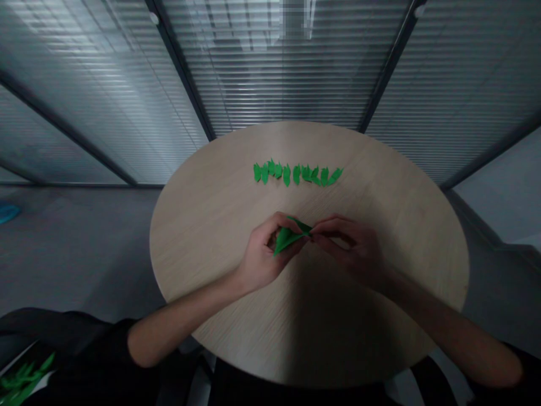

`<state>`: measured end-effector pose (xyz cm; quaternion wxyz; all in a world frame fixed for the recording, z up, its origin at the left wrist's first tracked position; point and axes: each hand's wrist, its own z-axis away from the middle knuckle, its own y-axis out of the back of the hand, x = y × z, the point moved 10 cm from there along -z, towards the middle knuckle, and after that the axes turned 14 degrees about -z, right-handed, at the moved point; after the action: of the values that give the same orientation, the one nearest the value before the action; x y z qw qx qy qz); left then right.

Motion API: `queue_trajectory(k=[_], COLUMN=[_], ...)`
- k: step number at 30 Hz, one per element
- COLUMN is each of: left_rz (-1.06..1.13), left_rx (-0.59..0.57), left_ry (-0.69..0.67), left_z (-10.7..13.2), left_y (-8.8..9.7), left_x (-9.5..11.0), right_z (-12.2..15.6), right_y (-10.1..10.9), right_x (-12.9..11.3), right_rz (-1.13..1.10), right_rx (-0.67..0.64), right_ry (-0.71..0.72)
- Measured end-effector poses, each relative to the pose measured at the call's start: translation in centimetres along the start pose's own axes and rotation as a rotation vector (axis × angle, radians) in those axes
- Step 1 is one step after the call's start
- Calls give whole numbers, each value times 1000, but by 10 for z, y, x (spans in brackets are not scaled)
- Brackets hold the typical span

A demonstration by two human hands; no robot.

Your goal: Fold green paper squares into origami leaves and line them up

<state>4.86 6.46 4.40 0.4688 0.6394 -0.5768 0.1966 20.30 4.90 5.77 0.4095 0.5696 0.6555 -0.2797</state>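
Note:
Above the middle of the round table, my left hand (264, 256) is closed on a green leaf-shaped piece (286, 239), which looks like folded paper or felt. The piece spreads wide inside my left palm and narrows to the right. At that narrow end, the thumb and fingertips of my right hand (353, 245) pinch its tip. Both hands' fingertips nearly meet there. Farther back on the tabletop lies a row of several small green leaf shapes (297, 173), some overlapping, apart from my hands.
The light wooden round table (203, 208) reaches back to glass panels with blinds (287, 84). At lower left, a container holds more green leaf pieces (26, 379). A blue object (8, 212) lies on the floor at the far left.

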Motion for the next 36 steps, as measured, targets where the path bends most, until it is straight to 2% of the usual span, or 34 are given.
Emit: queue_trajectory(k=[5,12,16,21,30,36], left_rz=[-25,-8,12,48,93,72], left_rx=[9,37,47,47,43,72], left_ry=[-39,-76,-46,28,60,78], left_z=[2,4,4,3,3,3], left_y=[1,1,3,2,0,3], left_x=[4,8,6,-1,-3,-6], right_z=[2,5,6,6,8,8], right_y=[2,-5,-3,0,1,-3], right_x=[7,13,20,24,35,41], right_rz=[21,36,-64,-129,-201,-272], right_rx=[35,-1,28,57,87,58], right_ry=[-47,-83,-173,-217,-321,-403])
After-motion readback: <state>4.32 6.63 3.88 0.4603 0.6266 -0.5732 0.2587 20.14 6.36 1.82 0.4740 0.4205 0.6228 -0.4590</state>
